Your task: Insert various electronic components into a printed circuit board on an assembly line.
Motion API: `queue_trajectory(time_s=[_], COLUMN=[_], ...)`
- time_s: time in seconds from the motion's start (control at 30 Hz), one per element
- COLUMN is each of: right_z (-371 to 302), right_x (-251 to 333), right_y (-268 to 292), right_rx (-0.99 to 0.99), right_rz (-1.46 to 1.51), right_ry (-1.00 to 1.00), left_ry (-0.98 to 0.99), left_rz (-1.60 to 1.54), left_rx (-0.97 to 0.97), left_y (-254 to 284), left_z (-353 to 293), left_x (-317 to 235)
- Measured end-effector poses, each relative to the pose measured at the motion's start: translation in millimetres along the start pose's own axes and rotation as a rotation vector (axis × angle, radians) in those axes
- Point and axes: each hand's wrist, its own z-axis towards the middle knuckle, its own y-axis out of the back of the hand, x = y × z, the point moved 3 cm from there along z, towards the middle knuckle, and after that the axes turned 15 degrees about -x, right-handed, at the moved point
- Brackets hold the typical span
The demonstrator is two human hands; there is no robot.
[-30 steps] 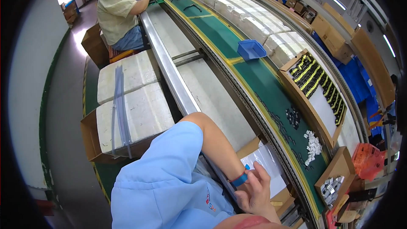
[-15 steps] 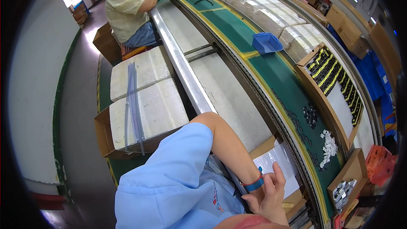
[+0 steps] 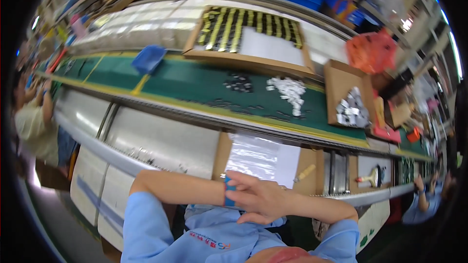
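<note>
My left forearm (image 3: 180,186) reaches in from the left and lies across the front of my light blue shirt (image 3: 195,229). Around its wrist sits a blue wristband (image 3: 228,192). My right hand (image 3: 263,198) comes from the right and overlaps that wrist, its fingers closed at the band. It covers my left hand, whose fingers I cannot see. Beyond the hands, a clear plastic sheet (image 3: 253,156) lies over white paper in a shallow cardboard box (image 3: 222,153).
A green conveyor (image 3: 180,85) crosses ahead, bearing white pieces (image 3: 287,90), black pieces (image 3: 238,83) and a blue bin (image 3: 148,59). Behind it stands a cardboard tray (image 3: 253,61) of black-and-yellow strips. A carton (image 3: 341,87) holds silvery parts. Co-workers sit at left (image 3: 36,122) and right (image 3: 429,197).
My view has swung right, from along the conveyor to facing across it. Both my forearms now show, and my right hand's fingers have come over the wristband.
</note>
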Motion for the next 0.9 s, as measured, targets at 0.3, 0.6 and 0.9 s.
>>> queue_trajectory(time_s=[0.3, 0.6, 0.9], right_z=[0, -4, -4], right_x=[6, 1, 4], right_y=[-5, -11, -7], right_rx=[0.132, -0.043, -0.026], right_rz=[0.002, -0.019, 0.053], right_ry=[0.047, 0.221, 0.125], left_ry=[-0.205, -0.485, -0.761], left_rz=[-0.578, -1.107, -1.12], left_rx=[0.213, 0.365, 0.354], left_y=[36, 55, 38], left_z=[19, 37, 14], left_x=[39, 93, 76])
